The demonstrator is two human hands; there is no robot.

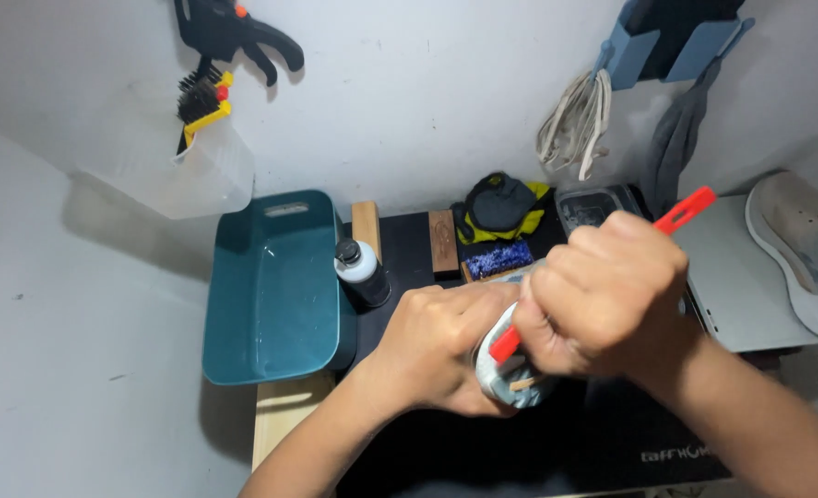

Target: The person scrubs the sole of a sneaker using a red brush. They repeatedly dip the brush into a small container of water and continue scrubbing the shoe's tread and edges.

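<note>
Red tool (676,218), hands (520,332) crowded mid-mat (612,443)

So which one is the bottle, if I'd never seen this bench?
Start at the big teal tub on the left of the black mat. The bottle stands upright against the tub's right side. It is the only item there with a white body and a black cap.

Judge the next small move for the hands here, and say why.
Probably a short stroke of the red tool along the shoe. The right hand grips the tool with its end against the shoe, while the left hand holds the shoe above the black mat.
</note>
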